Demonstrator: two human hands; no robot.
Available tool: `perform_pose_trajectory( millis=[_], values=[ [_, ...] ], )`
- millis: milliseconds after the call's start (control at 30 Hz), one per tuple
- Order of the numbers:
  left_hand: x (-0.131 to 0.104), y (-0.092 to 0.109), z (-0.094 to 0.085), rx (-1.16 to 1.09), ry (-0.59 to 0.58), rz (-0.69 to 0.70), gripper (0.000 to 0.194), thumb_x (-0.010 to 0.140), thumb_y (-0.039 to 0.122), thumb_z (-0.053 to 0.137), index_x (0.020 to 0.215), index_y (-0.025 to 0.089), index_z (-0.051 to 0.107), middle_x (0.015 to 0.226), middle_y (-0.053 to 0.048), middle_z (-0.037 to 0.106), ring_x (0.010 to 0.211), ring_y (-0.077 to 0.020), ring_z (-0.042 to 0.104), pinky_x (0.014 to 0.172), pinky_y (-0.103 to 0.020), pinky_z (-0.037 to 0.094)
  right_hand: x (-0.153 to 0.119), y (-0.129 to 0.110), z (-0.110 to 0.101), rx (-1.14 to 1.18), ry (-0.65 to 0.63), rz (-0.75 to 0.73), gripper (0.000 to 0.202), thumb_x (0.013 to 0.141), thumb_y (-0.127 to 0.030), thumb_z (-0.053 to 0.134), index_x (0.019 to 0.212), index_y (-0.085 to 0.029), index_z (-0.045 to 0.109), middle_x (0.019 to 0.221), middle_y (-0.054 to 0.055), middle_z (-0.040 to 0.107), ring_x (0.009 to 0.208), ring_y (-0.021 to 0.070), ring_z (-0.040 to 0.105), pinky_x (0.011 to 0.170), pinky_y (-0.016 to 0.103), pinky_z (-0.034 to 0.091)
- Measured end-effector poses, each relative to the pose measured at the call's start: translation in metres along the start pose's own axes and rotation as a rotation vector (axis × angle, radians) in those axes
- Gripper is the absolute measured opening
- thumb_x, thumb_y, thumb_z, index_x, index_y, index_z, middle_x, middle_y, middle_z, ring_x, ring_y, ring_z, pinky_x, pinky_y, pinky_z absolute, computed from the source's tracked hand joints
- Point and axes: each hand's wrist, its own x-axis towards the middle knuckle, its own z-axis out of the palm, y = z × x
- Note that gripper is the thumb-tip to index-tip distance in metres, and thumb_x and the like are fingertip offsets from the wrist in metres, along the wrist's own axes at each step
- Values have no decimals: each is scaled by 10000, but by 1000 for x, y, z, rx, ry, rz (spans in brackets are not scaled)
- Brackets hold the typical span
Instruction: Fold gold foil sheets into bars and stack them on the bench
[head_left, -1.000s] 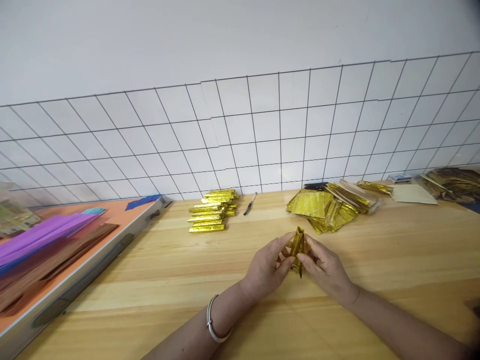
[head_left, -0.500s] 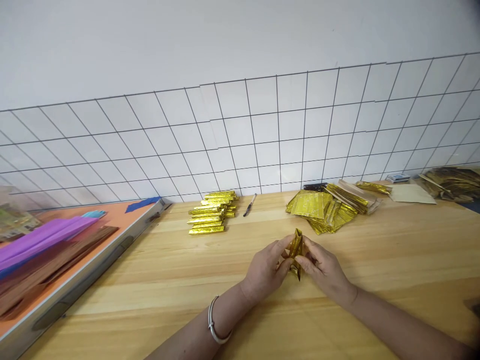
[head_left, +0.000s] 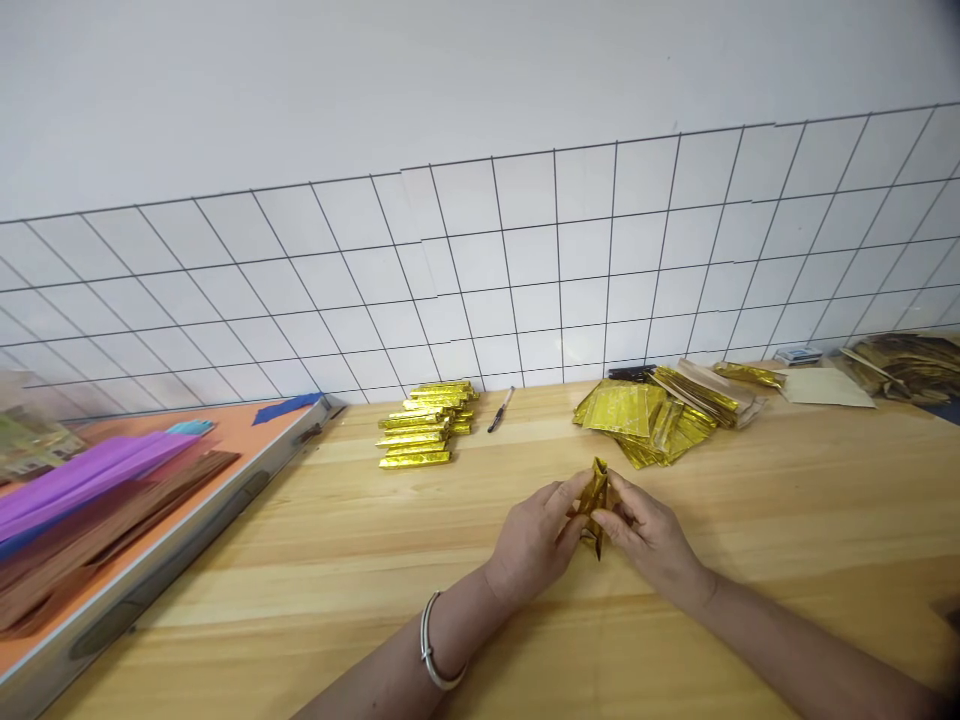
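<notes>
Between my two hands is a folded piece of gold foil paper point(head_left: 595, 494), standing on end with its top edge partly spread. My left hand point(head_left: 536, 535) pinches it from the left with thumb and fingers, a silver bangle on that wrist. From the right, my right hand point(head_left: 649, 535) grips the same piece, its thumb across the front. Behind the hands lies a loose pile of flat gold foil sheets point(head_left: 622, 408). Farther left, several folded gold paper strips point(head_left: 415, 460) are stacked in rows.
A pen point(head_left: 501, 409) lies beside the stacked strips. At the left stands an orange-topped box point(head_left: 240, 435) with purple and brown paper point(head_left: 112, 545) on it. A pale sheet point(head_left: 829, 388) and brown papers point(head_left: 907, 362) lie at the far right, against the gridded wall point(head_left: 525, 260).
Both hands stay on the gold foil paper. The fingers of my left hand have shifted very slightly; the view has moved a touch. Nothing else differs.
</notes>
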Motion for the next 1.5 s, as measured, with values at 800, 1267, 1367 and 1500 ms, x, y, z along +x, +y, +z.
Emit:
perform_pose_trajectory(
  millis=[800, 1267, 1367, 1500],
  values=[
    [2, 14, -2, -131, 25, -131, 624, 783, 135, 518, 1347, 281, 294, 991, -13, 608, 681, -95, 547, 575, -190, 452, -1, -9, -4, -78, -45, 17, 597, 864, -381, 478, 1387, -192, 261, 751, 4, 608, 631, 143, 576, 591, 258, 490],
    [4, 14, -2, -675, 56, -199, 523, 817, 282, 557, 1301, 206, 376, 903, -38, 550, 697, -103, 548, 603, -229, 488, 0, -8, -6, -46, -56, -104, 358, 888, -298, 436, 1233, -206, 459, 1157, 83, 597, 1046, 199, 564, 890, 338, 457],
    [5, 11, 0, -870, 0, -251, 580, 806, 348, 582, 1315, 195, 352, 874, -42, 555, 643, -98, 535, 544, -222, 466, 2, -10, -7, -39, -61, -101, 317, 882, -299, 447, 1184, -215, 491, 1084, 68, 625, 965, 188, 593, 832, 318, 482],
    [6, 4, 1, -987, -3, -235, 568, 785, 353, 628, 1287, 196, 414, 958, -69, 588, 834, -154, 571, 705, -279, 476, 4, -11, -10, -73, -68, -96, 277, 887, -296, 436, 1139, -219, 523, 1008, 63, 633, 890, 181, 598, 775, 300, 484]
  ],
)
